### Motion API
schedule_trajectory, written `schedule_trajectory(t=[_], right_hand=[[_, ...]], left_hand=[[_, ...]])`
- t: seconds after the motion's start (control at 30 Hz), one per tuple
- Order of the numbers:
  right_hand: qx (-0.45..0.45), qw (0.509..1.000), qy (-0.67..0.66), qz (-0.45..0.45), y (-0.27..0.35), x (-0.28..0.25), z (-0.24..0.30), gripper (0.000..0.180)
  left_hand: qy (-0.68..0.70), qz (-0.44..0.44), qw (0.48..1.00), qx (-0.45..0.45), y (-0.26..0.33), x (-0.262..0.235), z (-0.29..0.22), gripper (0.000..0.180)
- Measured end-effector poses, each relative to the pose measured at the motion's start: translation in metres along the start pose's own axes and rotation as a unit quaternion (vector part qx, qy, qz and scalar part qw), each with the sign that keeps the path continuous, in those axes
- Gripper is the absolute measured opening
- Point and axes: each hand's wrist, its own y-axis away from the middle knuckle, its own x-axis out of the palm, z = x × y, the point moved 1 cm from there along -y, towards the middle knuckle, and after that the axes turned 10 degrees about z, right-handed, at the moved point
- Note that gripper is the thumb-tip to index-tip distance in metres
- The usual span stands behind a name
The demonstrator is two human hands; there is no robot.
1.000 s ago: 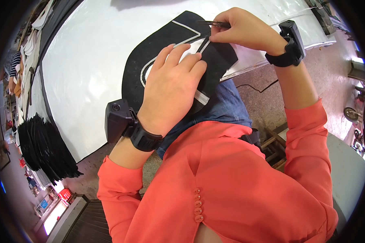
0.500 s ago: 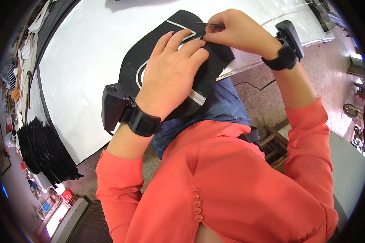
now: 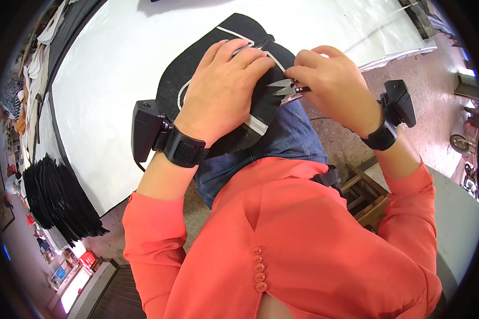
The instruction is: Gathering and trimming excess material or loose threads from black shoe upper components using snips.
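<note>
1. Nearest the camera, both forearms in coral sleeves rise from the lower edge. Each wrist wears a black strap with a small black box on it.
2. The left hand (image 3: 226,93) lies palm down, fingers spread and a little curled, pressing the black fabric piece (image 3: 218,64) flat where it hangs over the table's edge onto the lap in blue denim.
3. The right hand (image 3: 332,82) is pinched around small thread snips (image 3: 285,87), blades pointing left toward the left fingertips, right at the piece's white-striped edge. Whether the blades are closed on a thread I cannot tell.
4. My read is that the trimming is mid-way at this spot: the piece is steadied and the snips are at the seam, but no cut threads or finished edge show, so how much remains is unclear.
5. Beyond the hands, the piece rests partly on the white table (image 3: 117,80).
6. Farther left, a stack of dark pieces (image 3: 53,202) sits low beside the table.
</note>
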Motion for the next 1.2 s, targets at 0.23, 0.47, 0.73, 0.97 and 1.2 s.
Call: schedule_trajectory(t=[0.23,0.47,0.73,0.97,1.2], right_hand=[[0.016,0.999,-0.041,0.003,0.004,-0.014,0.001,0.02],[0.16,0.968,-0.191,-0.022,0.008,-0.009,-0.004,0.029],[0.245,0.958,-0.151,0.011,0.008,-0.001,-0.004,0.038],[0.265,0.945,-0.189,-0.017,0.004,-0.002,-0.002,0.034],[0.278,0.913,-0.289,-0.073,0.002,-0.003,-0.008,0.035]], left_hand=[[-0.042,-0.011,0.999,-0.008,0.007,0.01,-0.007,0.054],[-0.078,-0.058,0.994,-0.05,0.007,0.011,-0.006,0.051],[-0.068,-0.054,0.995,-0.045,0.004,0.008,-0.008,0.048],[-0.091,-0.031,0.995,-0.022,0.002,0.003,-0.007,0.042],[-0.111,0.059,0.992,-0.012,0.003,-0.006,-0.014,0.047]])
